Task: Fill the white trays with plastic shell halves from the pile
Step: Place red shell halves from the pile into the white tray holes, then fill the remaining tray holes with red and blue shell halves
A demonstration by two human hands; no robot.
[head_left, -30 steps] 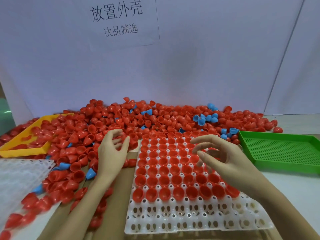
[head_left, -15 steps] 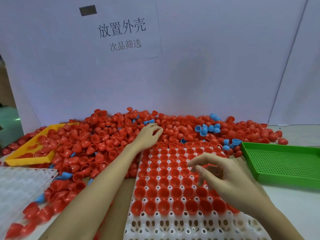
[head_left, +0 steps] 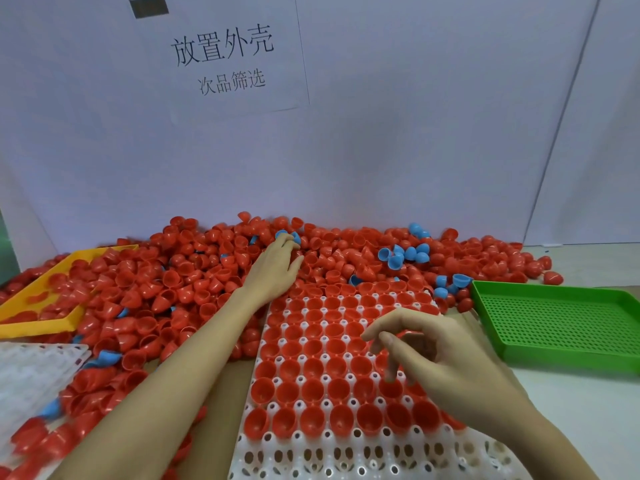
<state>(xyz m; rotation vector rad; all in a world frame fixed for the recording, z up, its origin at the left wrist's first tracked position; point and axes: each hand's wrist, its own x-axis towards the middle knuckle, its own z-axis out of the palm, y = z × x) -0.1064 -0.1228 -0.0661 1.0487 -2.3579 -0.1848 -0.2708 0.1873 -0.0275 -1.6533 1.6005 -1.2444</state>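
Left hand point(head_left: 277, 268) has moved from the near edge up into the red shell pile point(head_left: 180, 271), fingers buried, grip unclear to us. Right hand point(head_left: 446, 358) stays over the white tray point(head_left: 346, 459), loosely curled, empty. We judge another pickup; front rows remain unfilled.

Open rows near us, clutter beyond

We see the white tray point(head_left: 346, 459) near rows bare; the shell pile point(head_left: 194, 271) crowds its far edge.

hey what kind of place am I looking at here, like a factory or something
Probably a small factory sorting or assembly bench: a big pile of red shell halves, a white tray partly filled with them, and a printed Chinese work-station sign on the backboard.
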